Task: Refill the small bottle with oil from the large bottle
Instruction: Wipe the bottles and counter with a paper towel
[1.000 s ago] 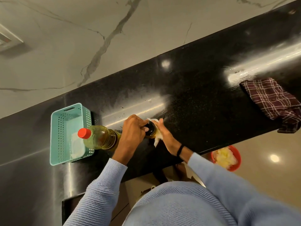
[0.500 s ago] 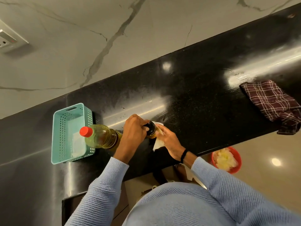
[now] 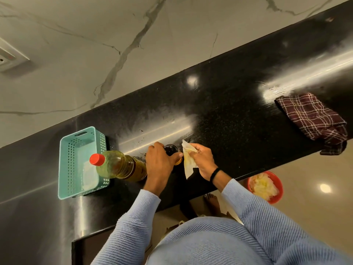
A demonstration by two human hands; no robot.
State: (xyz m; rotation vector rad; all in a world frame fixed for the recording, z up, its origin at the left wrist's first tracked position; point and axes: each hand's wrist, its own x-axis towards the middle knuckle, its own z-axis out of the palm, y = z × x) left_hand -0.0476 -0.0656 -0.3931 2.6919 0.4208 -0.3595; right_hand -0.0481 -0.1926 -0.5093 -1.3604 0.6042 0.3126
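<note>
Two hands at front edge of black counter (image 3: pixel 229 115). Left hand (image 3: pixel 159 165) wrapped around small bottle (image 3: pixel 172 151), fingers closed on its body; dark cap on, amber oil visible under thumb. Bottle stands upright on counter, mid-frame. Right hand (image 3: pixel 203 161) just beside it, pinching a white tissue (image 3: pixel 188 159) w/ yellowish stains btwn thumb and fingers; tissue edge looks to touch the bottle side, can't tell for sure. Black band on right wrist. Large bottle (image 3: pixel 120 167) stands just left of left hand, red cap on, yellow oil inside, next to teal basket (image 3: pixel 81 134); whether they touch, can't tell. Checked maroon cloth (image 3: pixel 313 119) lies well apart at right, hanging over counter edge. Red bowl (image 3: pixel 278 182) w/ pale contents on floor below counter. Both sleeves light blue knit.
</note>
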